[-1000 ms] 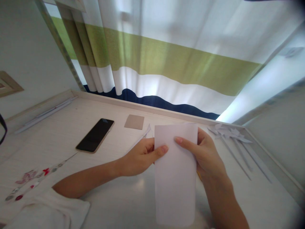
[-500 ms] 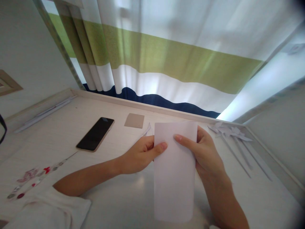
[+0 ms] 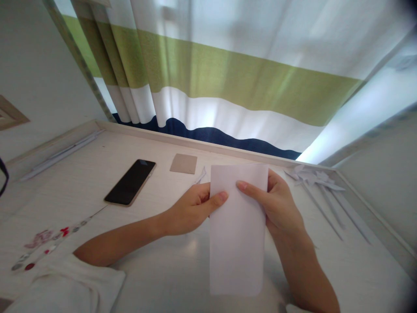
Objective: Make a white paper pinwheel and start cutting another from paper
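Note:
A white sheet of paper (image 3: 236, 243), folded into a tall narrow rectangle, is held upright above the pale tabletop (image 3: 169, 269). My left hand (image 3: 192, 211) pinches its upper left edge, thumb on the front face. My right hand (image 3: 280, 204) grips the upper right edge, with its thumb laid across the front near the top. The other fingers of both hands are behind the sheet.
A black phone (image 3: 130, 188) lies face up to the left, with a small tan card (image 3: 183, 164) behind it. Several folded white paper pieces with long stems (image 3: 321, 191) lie at the right. A striped curtain (image 3: 228, 82) hangs behind the table.
The paper and both hands have shifted slightly up and left in view; the grip is the same.

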Available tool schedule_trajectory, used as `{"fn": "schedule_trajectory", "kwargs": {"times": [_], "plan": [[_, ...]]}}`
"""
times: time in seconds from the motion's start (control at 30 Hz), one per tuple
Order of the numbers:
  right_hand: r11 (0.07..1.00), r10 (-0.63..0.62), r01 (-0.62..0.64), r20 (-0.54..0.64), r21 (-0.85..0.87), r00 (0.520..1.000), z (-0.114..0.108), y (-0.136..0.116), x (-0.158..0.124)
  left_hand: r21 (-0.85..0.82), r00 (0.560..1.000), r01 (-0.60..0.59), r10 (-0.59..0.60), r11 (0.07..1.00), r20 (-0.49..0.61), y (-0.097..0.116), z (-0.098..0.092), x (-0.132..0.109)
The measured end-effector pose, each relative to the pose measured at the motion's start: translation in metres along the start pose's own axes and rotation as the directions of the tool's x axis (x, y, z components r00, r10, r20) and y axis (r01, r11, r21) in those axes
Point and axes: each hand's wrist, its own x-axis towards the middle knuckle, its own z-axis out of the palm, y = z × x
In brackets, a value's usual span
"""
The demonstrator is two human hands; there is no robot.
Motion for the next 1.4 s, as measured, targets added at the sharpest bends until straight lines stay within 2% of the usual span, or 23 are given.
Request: {"fn": "schedule_trajectory", "kwargs": {"times": [0.13,0.23,0.33,0.43,0.5,0.67,0.9,1.23,1.4], "plan": [[1.0,-0.015,0.015,-0.005,-0.002,1.0,-0.001,-0.001,0.0,0.015,1.0,0.0,0.0,1.0,-0.023,-0.001,0.001,0.002],[1.0,-0.021,0.02,-0.034,-0.009,0.999,-0.004,-0.002,0.002,0.027,1.0,-0.005,0.005,1.0,0.003,0.001,0.001,0.002],[0.999,-0.04,0.041,-0.074,0.005,0.996,-0.009,-0.005,0.004,0.043,0.994,-0.005,0.0,0.999,0.107,0.004,0.001,0.001],[0.998,-0.059,0.061,-0.086,0.019,0.995,-0.014,-0.006,0.008,0.109,0.971,-0.01,-0.017,0.994,0.24,0.009,-0.001,0.0],[0.998,-0.068,0.069,-0.097,0.011,0.993,-0.017,-0.006,0.009,0.167,0.964,-0.008,-0.037,0.986,0.263,0.012,-0.002,-0.001],[0.996,-0.086,0.086,-0.103,-0.007,0.991,-0.019,-0.005,0.011,0.228,0.97,0.02,-0.074,0.973,0.233,0.017,-0.005,0.0],[0.997,-0.082,0.083,-0.11,0.009,0.991,-0.018,-0.006,0.01,0.216,0.979,0.025,-0.068,0.976,0.194,0.015,-0.006,0.001],[0.997,-0.063,0.066,-0.112,0.03,0.992,-0.017,-0.007,0.01,0.25,0.986,0.116,-0.142,0.961,0.089,0.013,-0.005,0.006],[0.997,-0.064,0.071,-0.139,0.042,0.988,-0.016,-0.006,0.011,0.267,0.989,0.108,-0.131,0.958,0.072,0.012,-0.006,0.005]]}}
